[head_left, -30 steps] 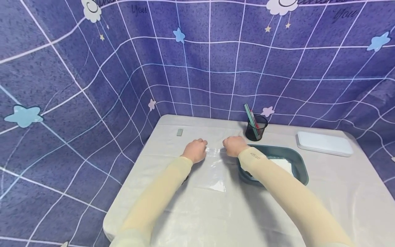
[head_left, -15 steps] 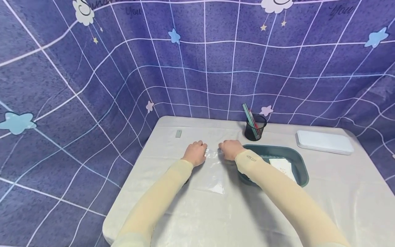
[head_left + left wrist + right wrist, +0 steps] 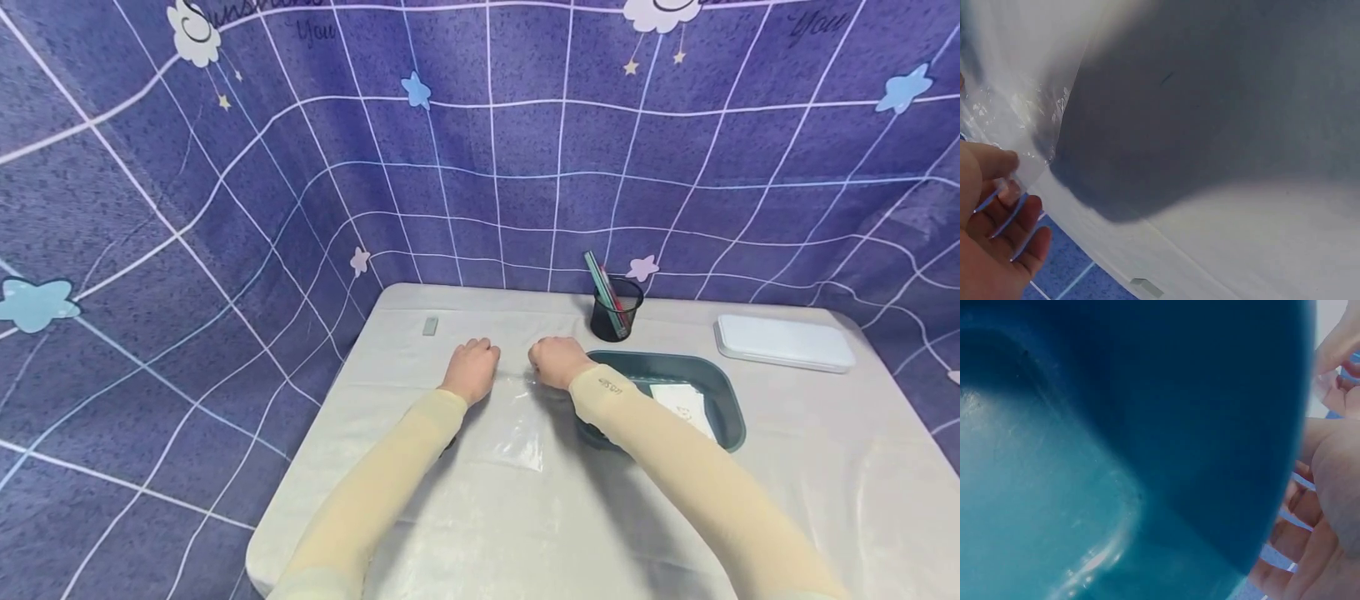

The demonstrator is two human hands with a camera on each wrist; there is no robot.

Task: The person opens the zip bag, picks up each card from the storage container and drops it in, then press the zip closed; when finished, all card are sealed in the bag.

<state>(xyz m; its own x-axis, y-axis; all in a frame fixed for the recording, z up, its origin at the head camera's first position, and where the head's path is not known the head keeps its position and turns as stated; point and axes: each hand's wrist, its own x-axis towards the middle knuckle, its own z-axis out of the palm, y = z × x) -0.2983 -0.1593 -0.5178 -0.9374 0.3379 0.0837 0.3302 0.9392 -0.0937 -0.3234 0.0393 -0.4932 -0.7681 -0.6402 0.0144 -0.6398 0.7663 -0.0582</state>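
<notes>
A clear plastic bag (image 3: 517,425) lies on the white-covered table, its glossy film running from between the two hands toward the person. At its far left corner the left hand (image 3: 472,369) pinches the film; in the left wrist view the thumb and forefinger hold the bag's edge (image 3: 1035,119) while the other fingers curl loosely. The right hand (image 3: 558,361) has its fingers curled at the bag's far right corner. In the right wrist view part of that hand (image 3: 1329,506) is hidden behind the green tray (image 3: 1222,425).
Under the right forearm stands the dark green tray (image 3: 660,360) with a white card (image 3: 684,407) in it. Behind it is a black mesh cup (image 3: 615,321) of pens. A white case (image 3: 783,342) lies far right, a small grey-green block (image 3: 430,326) far left.
The right hand has shifted slightly left, narrowing the gap between the hands. The bright glints along the bag's far edge have faded. The head view has turned slightly.
</notes>
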